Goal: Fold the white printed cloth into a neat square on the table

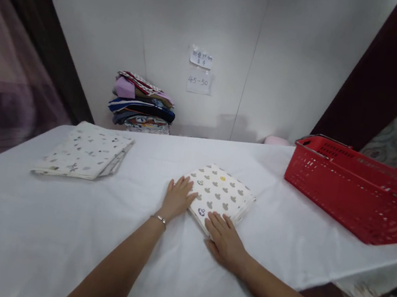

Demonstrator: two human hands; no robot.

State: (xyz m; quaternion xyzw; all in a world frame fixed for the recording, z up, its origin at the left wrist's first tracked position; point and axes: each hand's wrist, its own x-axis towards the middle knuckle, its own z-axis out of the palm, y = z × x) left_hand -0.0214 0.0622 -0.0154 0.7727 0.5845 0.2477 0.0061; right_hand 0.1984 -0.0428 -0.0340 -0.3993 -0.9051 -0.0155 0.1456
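A folded white cloth [220, 190] with a grey mouse-head-like print lies flat in the middle of the table, turned at an angle to me. My left hand [177, 197] rests on its left corner, fingers stretched out. On the near right edge lies my right hand [225, 239], palm down with its fingers extended over the cloth. Neither hand grips the fabric. To the left, apart from both hands, is a second folded white cloth [86, 150] with small scattered dark motifs; its layers show along the right side.
A red plastic basket [339, 192] with metal handles stands at the right of the white-covered table [122, 237]. Behind the far edge, a pile of folded fabrics [143, 104] sits against the wall. Two paper notes [199, 82] hang on that wall.
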